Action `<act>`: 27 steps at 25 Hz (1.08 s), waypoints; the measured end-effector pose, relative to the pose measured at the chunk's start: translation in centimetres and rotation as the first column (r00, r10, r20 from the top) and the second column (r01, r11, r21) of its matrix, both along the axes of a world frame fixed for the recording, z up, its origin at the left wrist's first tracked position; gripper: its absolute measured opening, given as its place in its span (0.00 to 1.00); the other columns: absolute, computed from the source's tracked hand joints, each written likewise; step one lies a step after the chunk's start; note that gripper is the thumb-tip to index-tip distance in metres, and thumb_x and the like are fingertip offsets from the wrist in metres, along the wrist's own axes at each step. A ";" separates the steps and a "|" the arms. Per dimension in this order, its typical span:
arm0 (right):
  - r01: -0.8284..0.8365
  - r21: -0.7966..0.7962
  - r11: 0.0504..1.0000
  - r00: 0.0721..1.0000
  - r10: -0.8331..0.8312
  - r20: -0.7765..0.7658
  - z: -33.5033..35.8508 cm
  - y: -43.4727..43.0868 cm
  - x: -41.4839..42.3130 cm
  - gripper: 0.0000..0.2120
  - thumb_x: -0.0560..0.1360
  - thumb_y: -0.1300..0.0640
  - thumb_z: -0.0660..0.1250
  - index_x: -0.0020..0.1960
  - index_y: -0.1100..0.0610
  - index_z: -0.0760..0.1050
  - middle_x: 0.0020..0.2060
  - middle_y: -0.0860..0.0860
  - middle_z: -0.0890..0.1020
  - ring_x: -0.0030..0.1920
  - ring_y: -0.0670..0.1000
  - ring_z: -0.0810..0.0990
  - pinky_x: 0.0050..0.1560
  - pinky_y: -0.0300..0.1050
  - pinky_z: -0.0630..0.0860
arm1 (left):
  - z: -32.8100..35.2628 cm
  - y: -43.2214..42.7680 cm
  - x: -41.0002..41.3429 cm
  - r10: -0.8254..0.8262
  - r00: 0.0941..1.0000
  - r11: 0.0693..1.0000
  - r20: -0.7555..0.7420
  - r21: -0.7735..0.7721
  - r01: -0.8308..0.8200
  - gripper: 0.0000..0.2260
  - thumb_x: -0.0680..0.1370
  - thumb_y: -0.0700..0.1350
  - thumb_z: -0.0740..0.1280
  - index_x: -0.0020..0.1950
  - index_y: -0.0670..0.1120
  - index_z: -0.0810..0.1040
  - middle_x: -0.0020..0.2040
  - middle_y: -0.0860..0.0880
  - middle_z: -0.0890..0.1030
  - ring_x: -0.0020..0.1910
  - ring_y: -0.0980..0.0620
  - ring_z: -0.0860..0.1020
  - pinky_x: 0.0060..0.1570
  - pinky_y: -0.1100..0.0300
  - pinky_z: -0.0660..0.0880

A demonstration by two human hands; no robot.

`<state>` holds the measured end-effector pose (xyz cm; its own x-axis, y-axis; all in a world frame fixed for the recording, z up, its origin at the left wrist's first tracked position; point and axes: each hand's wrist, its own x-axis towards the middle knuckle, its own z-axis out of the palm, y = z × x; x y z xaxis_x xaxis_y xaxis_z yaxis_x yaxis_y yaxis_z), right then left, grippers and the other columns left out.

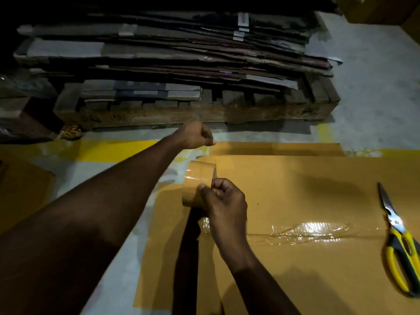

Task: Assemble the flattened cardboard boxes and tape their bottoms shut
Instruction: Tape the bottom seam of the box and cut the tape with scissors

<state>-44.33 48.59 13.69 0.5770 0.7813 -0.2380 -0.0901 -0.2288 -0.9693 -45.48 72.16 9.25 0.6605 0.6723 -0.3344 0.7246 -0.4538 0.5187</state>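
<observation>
Cardboard box (295, 189) — lies broad face up on the floor, with a wrinkled clear tape seam (306, 231) already laid across it.
Tape roll (196, 185) — at the box's left edge, gripped by the right hand (225, 201) with thumb and fingers curled round its rim.
Left hand (195, 135) — beyond the box's far left corner, fingers closed in a pinch on a faint glossy tape strip (197, 154) that runs from the roll.
Scissors (398, 242) — on the box's right side, untouched.
Pallet of flattened cartons (170, 64) — behind the box.
Step, as judged: drawing out a fresh length of tape. The next move calls for laying it flat over the flaps, pressing it down, then cutting.
</observation>
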 end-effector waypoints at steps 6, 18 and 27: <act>-0.210 -0.028 0.977 0.955 0.211 0.208 -0.4 -1.7 0.1 0.13 0.81 0.50 0.63 0.39 0.52 0.71 0.30 0.47 0.75 0.32 0.45 0.71 0.36 0.50 0.70 | 1.5 -2.6 -0.3 -0.128 0.992 0.990 -0.005 -0.057 0.128 0.08 0.73 0.49 0.73 0.47 0.46 0.86 0.40 0.52 0.84 0.40 0.56 0.79 0.41 0.61 0.72; -0.305 -0.043 0.951 0.952 0.305 -0.020 0.1 -9.2 -3.3 0.17 0.73 0.44 0.66 0.46 0.59 0.77 0.38 0.52 0.82 0.41 0.52 0.81 0.46 0.57 0.78 | 1.3 -5.2 -0.1 0.126 0.984 0.963 -0.127 0.255 -0.090 0.10 0.74 0.57 0.69 0.49 0.54 0.84 0.55 0.49 0.82 0.61 0.44 0.74 0.55 0.47 0.65; -0.201 -0.024 0.979 0.980 0.201 0.003 -0.4 -10.6 -2.4 0.19 0.73 0.45 0.68 0.31 0.56 0.67 0.26 0.46 0.66 0.30 0.44 0.65 0.32 0.43 0.61 | 4.5 -18.8 -10.1 0.767 0.577 0.640 0.280 -0.284 -0.714 0.10 0.79 0.46 0.60 0.47 0.45 0.80 0.41 0.45 0.84 0.45 0.42 0.80 0.42 0.58 0.75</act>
<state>-46.75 37.96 13.31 0.4102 0.8757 -0.2547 -0.0349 -0.2640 -0.9639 -55.60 53.39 13.76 0.0341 0.9493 -0.3125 0.5359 0.2466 0.8074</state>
